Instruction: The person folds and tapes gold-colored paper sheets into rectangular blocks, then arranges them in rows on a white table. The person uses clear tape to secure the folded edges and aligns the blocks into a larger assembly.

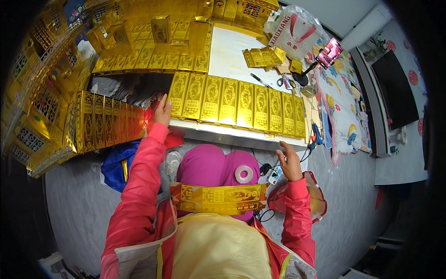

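A row of several gold embossed boxes [237,104] stands side by side along the table's front edge. My left hand [161,113] is at the left end of this row, its fingers stretched against the side of the end box. Past the right end of the table front, my right hand [290,163] hovers with its fingers apart and nothing in them. Across my lap lies a flat gold printed sheet [218,199]. A roll of clear tape [238,174] rests on my right thigh.
More gold boxes [111,116] and gold lattice panels [42,102] crowd the left side. On the table are scissors [280,82], a pen [260,80], folded gold pieces [261,57] and a phone on a stand [329,53]. A hot glue gun [317,135] hangs near the right edge.
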`<move>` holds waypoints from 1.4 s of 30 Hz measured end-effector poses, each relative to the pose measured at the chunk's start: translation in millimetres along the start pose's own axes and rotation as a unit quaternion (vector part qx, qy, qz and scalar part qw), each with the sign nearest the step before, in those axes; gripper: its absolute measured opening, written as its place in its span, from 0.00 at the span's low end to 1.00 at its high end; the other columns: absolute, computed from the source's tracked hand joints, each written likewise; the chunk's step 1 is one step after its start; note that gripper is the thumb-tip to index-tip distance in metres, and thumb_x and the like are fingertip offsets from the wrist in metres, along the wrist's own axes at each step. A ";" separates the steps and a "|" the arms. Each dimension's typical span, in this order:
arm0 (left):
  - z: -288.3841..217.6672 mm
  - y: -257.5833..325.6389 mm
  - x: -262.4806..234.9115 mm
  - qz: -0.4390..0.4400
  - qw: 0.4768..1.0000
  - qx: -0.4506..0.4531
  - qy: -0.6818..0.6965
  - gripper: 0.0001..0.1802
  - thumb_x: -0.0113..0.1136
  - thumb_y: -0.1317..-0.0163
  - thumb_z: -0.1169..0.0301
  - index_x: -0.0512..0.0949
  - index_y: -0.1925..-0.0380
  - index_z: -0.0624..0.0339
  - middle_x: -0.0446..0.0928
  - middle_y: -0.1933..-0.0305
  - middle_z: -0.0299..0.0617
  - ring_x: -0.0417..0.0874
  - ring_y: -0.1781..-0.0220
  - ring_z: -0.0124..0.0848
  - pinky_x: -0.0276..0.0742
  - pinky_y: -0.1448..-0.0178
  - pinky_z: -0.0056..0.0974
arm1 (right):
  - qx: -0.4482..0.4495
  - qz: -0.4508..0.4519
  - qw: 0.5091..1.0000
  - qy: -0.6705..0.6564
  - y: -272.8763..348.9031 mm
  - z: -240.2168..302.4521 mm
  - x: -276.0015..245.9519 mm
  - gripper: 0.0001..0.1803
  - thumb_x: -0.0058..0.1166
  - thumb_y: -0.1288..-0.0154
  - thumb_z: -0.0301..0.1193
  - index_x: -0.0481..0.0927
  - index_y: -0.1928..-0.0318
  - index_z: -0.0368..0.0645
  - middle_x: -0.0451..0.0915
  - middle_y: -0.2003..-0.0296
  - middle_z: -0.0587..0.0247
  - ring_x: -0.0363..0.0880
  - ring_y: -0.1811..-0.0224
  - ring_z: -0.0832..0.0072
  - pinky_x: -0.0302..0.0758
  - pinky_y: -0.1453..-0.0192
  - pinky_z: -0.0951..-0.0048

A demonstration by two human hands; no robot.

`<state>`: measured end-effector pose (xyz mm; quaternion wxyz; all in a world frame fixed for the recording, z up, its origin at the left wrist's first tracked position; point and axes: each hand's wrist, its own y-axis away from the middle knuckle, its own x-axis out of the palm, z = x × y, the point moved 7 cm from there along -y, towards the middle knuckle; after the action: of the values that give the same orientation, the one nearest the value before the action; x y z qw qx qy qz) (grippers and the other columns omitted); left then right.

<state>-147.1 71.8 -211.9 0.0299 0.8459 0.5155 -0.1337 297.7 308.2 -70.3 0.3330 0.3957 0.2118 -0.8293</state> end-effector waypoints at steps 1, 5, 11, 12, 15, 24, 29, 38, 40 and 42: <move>-0.3 0.7 -2.6 -0.007 1.000 -0.010 0.023 0.30 0.54 0.28 0.61 0.63 0.30 0.61 0.70 0.33 0.53 0.74 0.35 0.38 0.68 0.34 0.35 | 0.020 0.001 1.000 0.000 0.2 3.2 -2.1 0.18 0.56 0.31 0.31 0.74 0.44 0.37 0.80 0.53 0.47 0.84 0.60 0.56 0.77 0.56 0.63; -13.9 6.8 -19.1 -0.019 0.999 -0.001 0.030 0.32 0.55 0.28 0.60 0.61 0.30 0.64 0.66 0.30 0.51 0.73 0.34 0.37 0.67 0.32 0.35 | -0.084 -0.052 0.994 -0.052 13.9 57.1 -19.2 0.13 0.56 0.33 0.28 0.78 0.49 0.37 0.82 0.59 0.49 0.83 0.61 0.56 0.78 0.56 0.65; -46.7 37.5 -54.4 -0.022 0.998 0.016 0.053 0.29 0.53 0.27 0.63 0.64 0.33 0.70 0.66 0.30 0.51 0.68 0.30 0.37 0.60 0.27 0.37 | -0.220 0.103 0.969 -0.048 63.7 132.6 17.7 0.23 0.54 0.47 0.20 0.75 0.48 0.42 0.78 0.61 0.56 0.75 0.57 0.55 0.75 0.54 0.60; -51.7 45.7 -56.3 -0.019 0.997 0.009 0.070 0.28 0.52 0.27 0.63 0.64 0.33 0.70 0.67 0.31 0.51 0.67 0.29 0.38 0.59 0.27 0.37 | -0.231 0.123 0.965 -0.037 68.0 136.2 25.0 0.24 0.55 0.49 0.19 0.74 0.48 0.43 0.78 0.60 0.57 0.74 0.56 0.56 0.74 0.54 0.61; -71.5 73.7 -63.4 0.031 0.998 -0.004 0.051 0.26 0.50 0.26 0.63 0.66 0.34 0.67 0.68 0.32 0.49 0.72 0.34 0.36 0.65 0.31 0.36 | -0.251 0.102 0.963 0.012 72.5 133.7 32.5 0.25 0.55 0.51 0.19 0.73 0.48 0.43 0.77 0.60 0.58 0.72 0.57 0.57 0.73 0.54 0.61; -142.5 158.4 -46.7 0.112 0.987 -0.049 0.109 0.25 0.49 0.25 0.63 0.66 0.33 0.63 0.70 0.35 0.47 0.79 0.42 0.34 0.75 0.40 0.34 | -0.211 0.043 0.974 -0.076 82.9 121.3 29.6 0.21 0.53 0.43 0.18 0.69 0.47 0.41 0.77 0.59 0.54 0.76 0.56 0.59 0.73 0.50 0.67; -225.5 195.3 3.9 0.235 0.962 0.030 0.133 0.22 0.47 0.24 0.63 0.69 0.37 0.65 0.77 0.44 0.46 0.78 0.45 0.29 0.73 0.40 0.33 | -0.087 0.074 0.845 -0.522 80.7 124.8 -1.4 0.19 0.50 0.35 0.22 0.63 0.45 0.41 0.79 0.56 0.57 0.77 0.54 0.73 0.72 0.47 0.73; -298.8 237.7 83.0 0.448 0.848 -0.019 0.284 0.24 0.43 0.23 0.57 0.76 0.47 0.70 0.79 0.51 0.41 0.77 0.50 0.27 0.72 0.42 0.34 | -0.074 0.116 0.719 -0.681 64.5 157.1 -24.6 0.23 0.54 0.40 0.32 0.62 0.46 0.42 0.80 0.59 0.53 0.77 0.56 0.72 0.70 0.47 0.72; -297.5 232.8 80.9 0.443 0.841 -0.039 0.308 0.25 0.41 0.22 0.57 0.77 0.50 0.70 0.79 0.52 0.41 0.77 0.51 0.27 0.72 0.43 0.34 | -0.083 0.122 0.707 -0.692 55.9 158.8 -19.4 0.22 0.51 0.39 0.28 0.62 0.46 0.42 0.79 0.58 0.56 0.77 0.55 0.74 0.70 0.46 0.74; -294.5 226.4 78.3 0.436 0.837 -0.054 0.327 0.25 0.41 0.22 0.57 0.77 0.50 0.70 0.79 0.53 0.41 0.77 0.52 0.27 0.72 0.44 0.34 | -0.087 0.119 0.718 -0.680 47.2 158.7 -15.1 0.21 0.51 0.38 0.26 0.63 0.46 0.42 0.79 0.58 0.57 0.76 0.55 0.76 0.70 0.47 0.74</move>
<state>143.5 89.2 31.7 -0.0395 0.9747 0.0791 0.2055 257.0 184.0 32.4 0.5161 -0.2835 -0.0487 -0.8068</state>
